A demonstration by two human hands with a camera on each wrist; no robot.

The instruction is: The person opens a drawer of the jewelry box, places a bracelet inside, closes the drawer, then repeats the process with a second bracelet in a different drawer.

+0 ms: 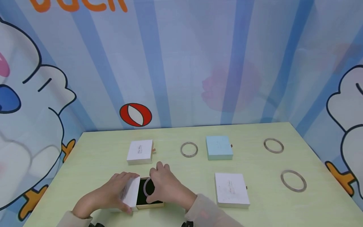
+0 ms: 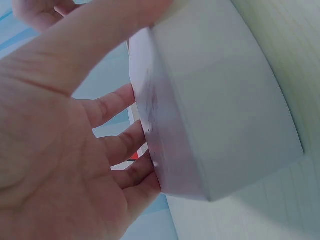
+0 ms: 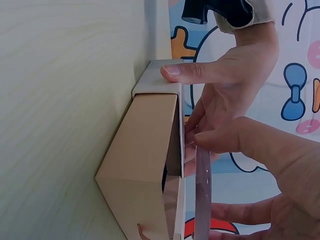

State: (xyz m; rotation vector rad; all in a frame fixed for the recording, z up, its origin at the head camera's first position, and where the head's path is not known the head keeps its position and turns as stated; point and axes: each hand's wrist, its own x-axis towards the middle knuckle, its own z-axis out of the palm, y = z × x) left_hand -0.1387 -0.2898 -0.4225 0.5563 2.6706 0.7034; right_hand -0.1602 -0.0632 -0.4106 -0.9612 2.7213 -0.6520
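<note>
My left hand (image 1: 105, 195) grips the white box sleeve (image 1: 131, 194) across its near and far sides. From the sleeve's right end a tan drawer (image 1: 150, 206) with a dark lining is pulled out. At that drawer my right hand (image 1: 167, 186) pinches a pale bangle (image 1: 145, 188) between thumb and fingers. In the right wrist view the bangle (image 3: 202, 192) is edge-on, apart from the drawer's tan wall (image 3: 137, 140). The left wrist view has the left thumb and fingers on the white sleeve (image 2: 225, 100).
Behind my hands lies another white box (image 1: 140, 152). A loose bangle (image 1: 189, 155) is beside a light blue box (image 1: 219, 148). Farther right are a white box (image 1: 231, 189) and two more bangles, one far (image 1: 273, 151), one nearer (image 1: 293, 189). A cartoon-printed backdrop (image 1: 187, 63) borders the table.
</note>
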